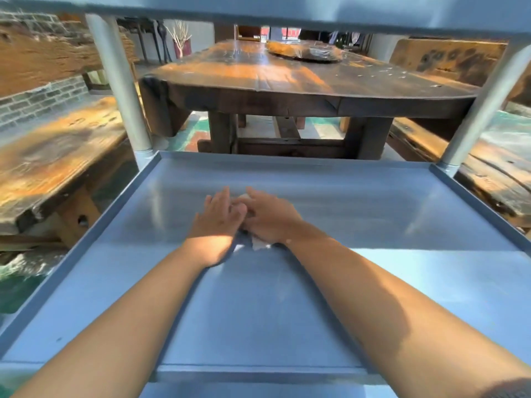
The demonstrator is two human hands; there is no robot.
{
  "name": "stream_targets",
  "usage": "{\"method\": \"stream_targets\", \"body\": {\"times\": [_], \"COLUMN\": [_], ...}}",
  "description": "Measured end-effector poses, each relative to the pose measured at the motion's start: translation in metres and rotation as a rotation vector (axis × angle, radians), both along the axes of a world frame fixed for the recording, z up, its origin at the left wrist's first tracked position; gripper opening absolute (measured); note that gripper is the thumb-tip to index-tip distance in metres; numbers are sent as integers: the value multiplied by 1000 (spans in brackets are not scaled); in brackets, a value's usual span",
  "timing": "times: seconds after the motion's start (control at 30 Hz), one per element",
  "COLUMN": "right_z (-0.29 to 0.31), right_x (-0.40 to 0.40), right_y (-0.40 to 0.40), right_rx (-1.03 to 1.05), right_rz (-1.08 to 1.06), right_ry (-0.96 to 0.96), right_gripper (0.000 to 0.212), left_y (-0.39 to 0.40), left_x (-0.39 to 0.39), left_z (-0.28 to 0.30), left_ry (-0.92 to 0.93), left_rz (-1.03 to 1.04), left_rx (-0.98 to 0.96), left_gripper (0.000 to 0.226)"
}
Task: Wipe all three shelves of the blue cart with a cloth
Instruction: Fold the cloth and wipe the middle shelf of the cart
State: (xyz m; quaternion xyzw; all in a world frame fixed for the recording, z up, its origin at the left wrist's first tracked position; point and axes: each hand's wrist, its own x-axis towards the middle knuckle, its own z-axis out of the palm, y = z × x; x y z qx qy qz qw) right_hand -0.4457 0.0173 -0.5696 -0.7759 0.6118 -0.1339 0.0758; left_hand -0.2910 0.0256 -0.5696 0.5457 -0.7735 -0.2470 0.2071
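Observation:
I look in between two shelves of the blue cart. The lower blue shelf (359, 202) fills the middle of the view, and the underside of the shelf above (258, 10) runs along the top. Both hands rest side by side on the shelf's middle, pressing a small white cloth (260, 245) flat. Only scraps of the cloth show, at the fingertips and under the wrists. My left hand (217, 215) lies flat with fingers spread. My right hand (268, 216) covers most of the cloth.
Grey cart posts stand at the far left (120, 90) and far right (482, 110) corners of the shelf. Beyond the cart is a dark wooden table (287, 81) with a round tray on it. Wooden benches flank it at left (57, 147) and right (474, 162).

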Motion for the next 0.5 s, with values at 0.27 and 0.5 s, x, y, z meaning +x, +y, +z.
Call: {"method": "stream_targets", "body": {"times": [0.27,0.5], "right_z": [8,15], "right_x": [-4,-169], "right_y": [43,63], "right_rx": [-85,-56], "right_rz": [218,-330], "right_ry": [-62,285], "right_gripper": [45,33], "left_y": [9,-1], "left_x": [10,27], "left_z": [9,6], "left_ry": [-110,-450], "left_rz": [-132,-115], "left_rx": [-8,-64], "left_gripper": [53,46]}}
